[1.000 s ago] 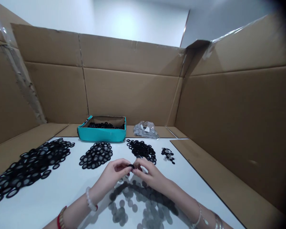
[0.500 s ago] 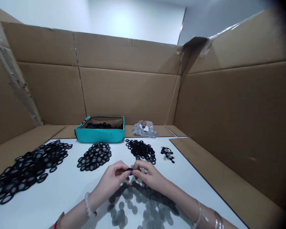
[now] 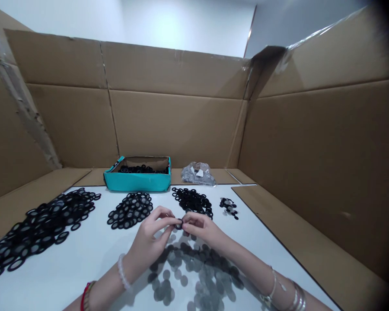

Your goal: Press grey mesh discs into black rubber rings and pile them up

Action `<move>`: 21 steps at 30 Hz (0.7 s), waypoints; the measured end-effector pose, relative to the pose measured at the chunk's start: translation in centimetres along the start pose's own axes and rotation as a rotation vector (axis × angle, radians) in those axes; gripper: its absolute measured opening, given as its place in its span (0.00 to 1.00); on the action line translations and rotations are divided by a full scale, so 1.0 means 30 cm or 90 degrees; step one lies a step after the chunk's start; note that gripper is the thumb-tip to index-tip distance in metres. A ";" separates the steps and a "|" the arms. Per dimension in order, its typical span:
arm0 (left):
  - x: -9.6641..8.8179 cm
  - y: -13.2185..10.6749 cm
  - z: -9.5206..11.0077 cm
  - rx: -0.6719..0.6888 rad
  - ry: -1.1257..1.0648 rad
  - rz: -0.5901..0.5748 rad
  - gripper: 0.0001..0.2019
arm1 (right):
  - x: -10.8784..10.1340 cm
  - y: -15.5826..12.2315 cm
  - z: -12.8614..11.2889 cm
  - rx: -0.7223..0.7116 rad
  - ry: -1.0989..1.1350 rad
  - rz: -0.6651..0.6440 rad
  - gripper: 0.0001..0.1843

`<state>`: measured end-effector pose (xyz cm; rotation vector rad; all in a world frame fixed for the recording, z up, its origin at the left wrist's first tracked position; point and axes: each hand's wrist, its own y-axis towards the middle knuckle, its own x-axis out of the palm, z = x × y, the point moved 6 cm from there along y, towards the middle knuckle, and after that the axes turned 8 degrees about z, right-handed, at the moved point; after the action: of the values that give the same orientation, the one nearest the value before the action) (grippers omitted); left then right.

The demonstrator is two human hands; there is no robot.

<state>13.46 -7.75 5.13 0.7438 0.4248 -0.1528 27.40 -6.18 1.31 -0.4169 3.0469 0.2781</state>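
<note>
Left hand [image 3: 148, 235] and right hand [image 3: 202, 229] pinching one small black ring [image 3: 179, 224] between them

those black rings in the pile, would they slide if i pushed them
The black rings look thin and light, so they would probably slide on the smooth white table. Lying flat, they seem unlikely to roll. Flexibility is hard to tell.

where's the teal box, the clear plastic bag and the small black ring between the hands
teal box [image 3: 136, 182], head view, on its front wall
clear plastic bag [image 3: 196, 173], head view, on the middle of the bag
small black ring [image 3: 179, 224], head view, on the visible edge of the ring between the fingertips
</note>
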 end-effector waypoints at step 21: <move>0.049 -0.017 -0.082 -0.278 -0.132 -0.005 0.08 | 0.024 -0.028 -0.045 -0.162 -0.277 0.024 0.13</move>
<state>13.85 -6.43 2.57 0.2920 0.2502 -0.1370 26.89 -7.43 2.45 -0.2653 2.6011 0.6657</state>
